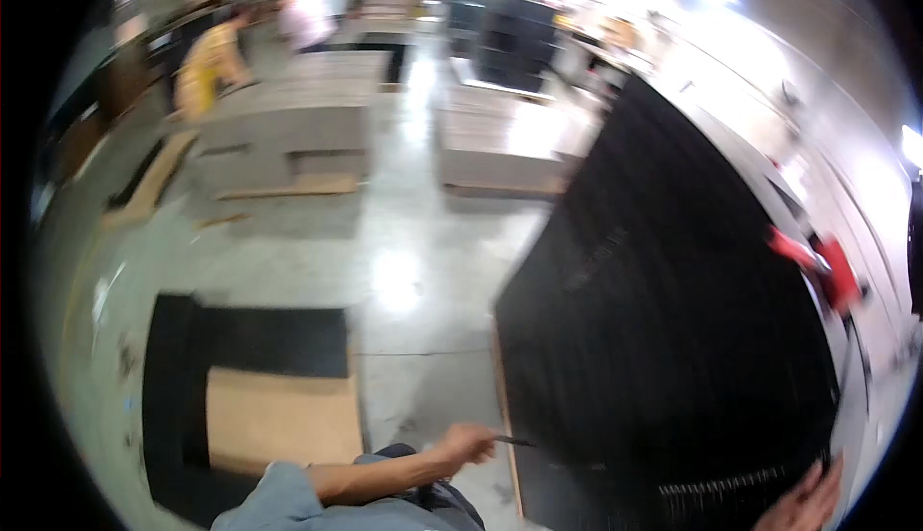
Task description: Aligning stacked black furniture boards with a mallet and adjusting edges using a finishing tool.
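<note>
A large black panel (663, 310) with a thin tan left edge fills the right side of the view, wide and slightly tilted in the fisheye. My left hand (468, 444) is closed round a thin dark tool (514, 441), whose tip points over the panel's left edge; its exact kind is too blurred to tell. At the panel's lower right corner my right hand (806, 500) lies against the edge with its fingers stretched out. A row of short pale marks (721, 483) runs across the panel's near part.
Black sheets and a tan board (284, 416) lie low on the left. Farther off stand two grey board stacks (279, 137) (500, 151), with a yellow-clad person (207, 65) beside the left one. A red tool (838, 271) is past the panel's right edge.
</note>
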The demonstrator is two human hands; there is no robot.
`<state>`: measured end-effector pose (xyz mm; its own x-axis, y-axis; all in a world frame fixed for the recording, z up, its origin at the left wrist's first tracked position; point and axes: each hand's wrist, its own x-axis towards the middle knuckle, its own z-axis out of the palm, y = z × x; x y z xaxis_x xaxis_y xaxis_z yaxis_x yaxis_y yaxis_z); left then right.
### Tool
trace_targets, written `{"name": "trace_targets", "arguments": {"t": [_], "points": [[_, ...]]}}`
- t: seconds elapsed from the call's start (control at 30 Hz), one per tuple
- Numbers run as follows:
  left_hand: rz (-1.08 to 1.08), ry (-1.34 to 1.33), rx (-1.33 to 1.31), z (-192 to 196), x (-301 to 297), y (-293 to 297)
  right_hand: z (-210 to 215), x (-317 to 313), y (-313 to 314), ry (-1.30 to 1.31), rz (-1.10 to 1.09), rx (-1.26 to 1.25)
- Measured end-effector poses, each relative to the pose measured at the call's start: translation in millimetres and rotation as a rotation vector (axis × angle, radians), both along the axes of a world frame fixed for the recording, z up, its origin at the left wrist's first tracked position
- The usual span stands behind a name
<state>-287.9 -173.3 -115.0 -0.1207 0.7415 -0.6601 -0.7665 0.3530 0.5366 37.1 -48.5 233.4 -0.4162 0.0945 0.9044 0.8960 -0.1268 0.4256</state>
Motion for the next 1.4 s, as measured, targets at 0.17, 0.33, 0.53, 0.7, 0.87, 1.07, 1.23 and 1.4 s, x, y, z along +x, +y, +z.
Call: {"name": "trace_targets", "arguments": {"t": [0.17, 0.33, 0.53, 0.7, 0.87, 1.07, 1.23, 1.4], "points": [[-0.109, -0.085, -0.027, -12.0, 36.6, 65.4, -30.7, 44.4, 13.9, 0.175, -0.197, -0.211], [-0.323, -0.124, 0.031, -35.2, -1.7, 111.6, -101.5, 11.0, 45.6, 0.251, 0.126, -0.236], [-0.663, 0.026, -0.018, -29.1, 14.7, 157.1, -225.8, 65.9, -55.8, 0.534, 0.183, -0.370], [-0.744, 0.184, -0.019, -24.9, -12.5, 180.8, -173.4, 118.1, -86.9, 1.053, 0.280, 0.226], [-0.777, 0.161, -0.031, -45.2, 12.8, 180.7, -160.8, 251.9, -92.8, 1.457, 0.896, 0.062], [-0.841, 0.014, -0.116, -41.4, 84.0, 138.3, -212.9, 250.7, -84.5, 1.390, 0.987, 0.028], [-0.968, 0.107, -0.032, -31.5, 135.8, 116.6, -276.1, 253.5, -95.8, 1.497, 1.174, -0.006], [-0.983, 0.127, -0.023, -38.1, 168.7, 108.7, -314.4, 251.6, -96.1, 1.650, 1.485, 0.077]]}}
